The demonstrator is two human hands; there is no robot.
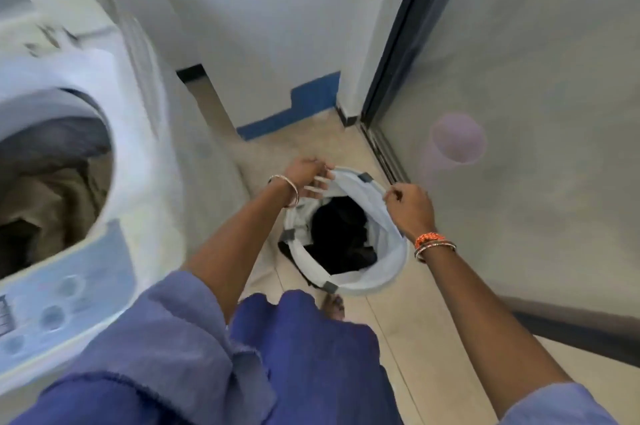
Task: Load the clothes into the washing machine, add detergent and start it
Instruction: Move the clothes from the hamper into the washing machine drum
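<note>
1. The left hand [306, 173] and right hand [408, 206] are both pinching a pale blue cloth garment [360, 194], stretching it between them.
2. Directly below the hands, a round white fabric laundry basket [391, 268] is holding dark clothes [337, 237].
3. Left of the left hand, a white top-loading washing machine [114, 154] is standing open, with brown fabric [52, 192] lying inside.

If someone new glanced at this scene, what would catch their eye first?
Probably the two hands, left hand and right hand, pinching the rim of a white laundry basket on the floor at centre, with dark clothes inside. Next, the open top-loading washing machine at left, brownish fabric already in its drum.
</note>
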